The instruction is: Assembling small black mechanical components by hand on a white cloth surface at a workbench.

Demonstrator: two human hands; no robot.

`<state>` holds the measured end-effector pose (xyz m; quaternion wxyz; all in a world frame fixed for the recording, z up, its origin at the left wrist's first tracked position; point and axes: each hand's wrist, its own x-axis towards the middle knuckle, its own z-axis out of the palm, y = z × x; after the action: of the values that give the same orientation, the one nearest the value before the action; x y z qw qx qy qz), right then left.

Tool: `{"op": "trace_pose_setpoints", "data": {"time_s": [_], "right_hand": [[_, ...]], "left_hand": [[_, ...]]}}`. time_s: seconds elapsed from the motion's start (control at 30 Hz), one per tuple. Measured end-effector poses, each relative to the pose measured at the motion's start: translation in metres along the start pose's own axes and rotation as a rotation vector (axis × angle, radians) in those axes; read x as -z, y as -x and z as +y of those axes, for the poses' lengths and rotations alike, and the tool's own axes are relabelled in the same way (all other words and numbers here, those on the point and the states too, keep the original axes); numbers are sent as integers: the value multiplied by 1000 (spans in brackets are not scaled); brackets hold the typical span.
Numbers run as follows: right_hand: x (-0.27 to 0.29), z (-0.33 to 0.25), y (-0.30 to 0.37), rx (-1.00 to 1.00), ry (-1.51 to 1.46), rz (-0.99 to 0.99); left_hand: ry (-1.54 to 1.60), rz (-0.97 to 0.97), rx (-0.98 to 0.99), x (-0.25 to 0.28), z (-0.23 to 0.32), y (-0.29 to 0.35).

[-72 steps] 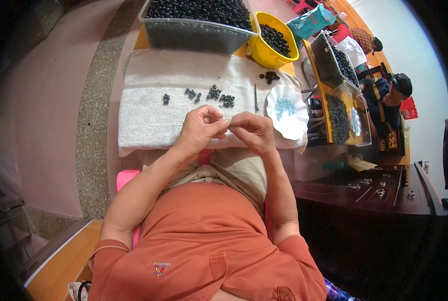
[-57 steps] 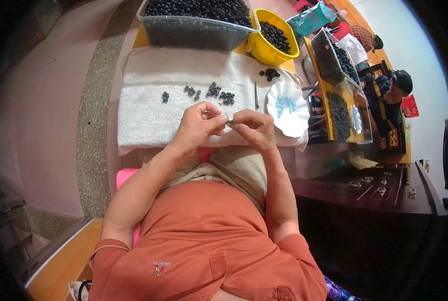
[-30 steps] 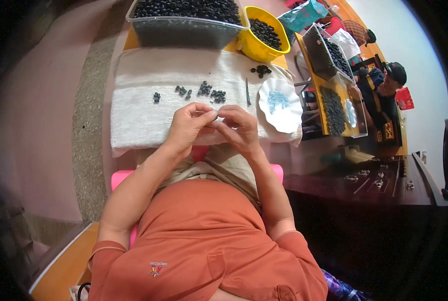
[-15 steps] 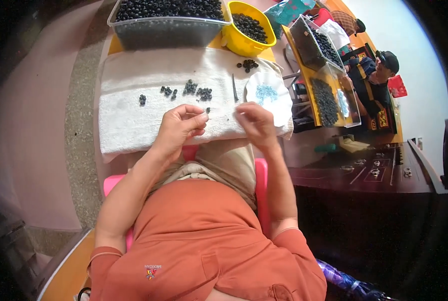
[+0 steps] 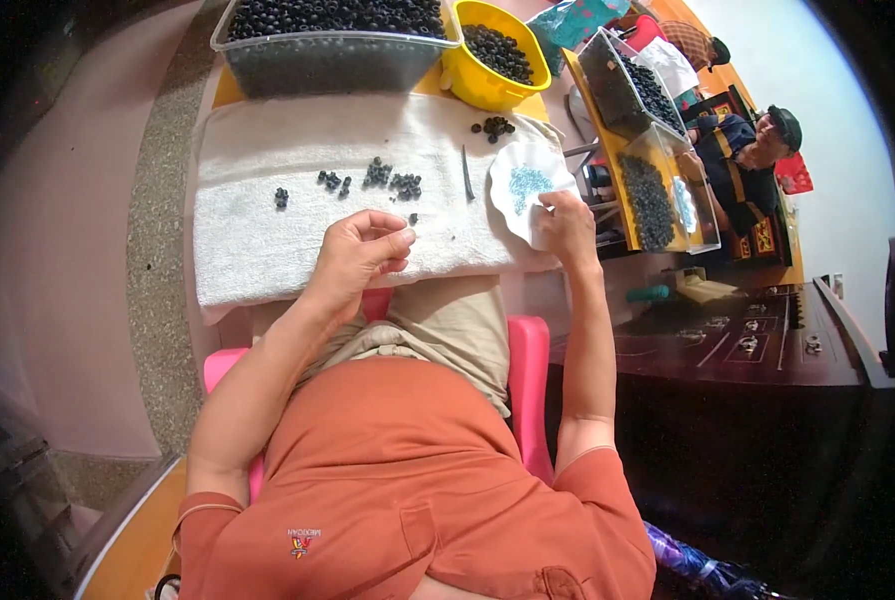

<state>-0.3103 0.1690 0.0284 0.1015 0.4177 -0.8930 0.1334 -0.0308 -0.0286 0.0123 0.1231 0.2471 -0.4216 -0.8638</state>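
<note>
My left hand [image 5: 359, 256] is over the near part of a white towel [image 5: 257, 250], thumb and forefinger pressed together; whatever they pinch is too small to make out. A small black piece [image 5: 413, 218] lies beside those fingertips. My right hand [image 5: 569, 230] reaches over the white scalloped plate [image 5: 508, 212], its fingers closed near the small light-blue pieces [image 5: 529, 183]. What those fingers hold is hidden. Clusters of black ring-like pieces [image 5: 405, 186] lie on the towel beyond my left hand. A dark, slim pointed tool [image 5: 468, 173] lies left of the plate.
Behind the towel stand a clear bin [image 5: 317, 70] and a yellow basin [image 5: 477, 92], both full of black pieces. To the right, a co-worker [image 5: 747, 150] sits by another table with clear bins [image 5: 632, 95]. A dark cabinet [image 5: 687, 370] stands at my right.
My right hand has moved right, from above the towel to the plate with the blue pieces. My left hand has stayed nearly in place.
</note>
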Motion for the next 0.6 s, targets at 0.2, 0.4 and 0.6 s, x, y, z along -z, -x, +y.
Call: {"op": "trace_pose_setpoints", "data": {"time_s": [0.2,0.4,0.6], "right_hand": [[5,-12,-1,26,-35,-89],[6,-22,1,93,-114,-112],[5,-25,-2,116,-133,-120]], "left_hand": [[-10,0,-3,-1,2,1],[-22,2,8,-2,2,2],[-21,-4,5,-1,0,1]]}}
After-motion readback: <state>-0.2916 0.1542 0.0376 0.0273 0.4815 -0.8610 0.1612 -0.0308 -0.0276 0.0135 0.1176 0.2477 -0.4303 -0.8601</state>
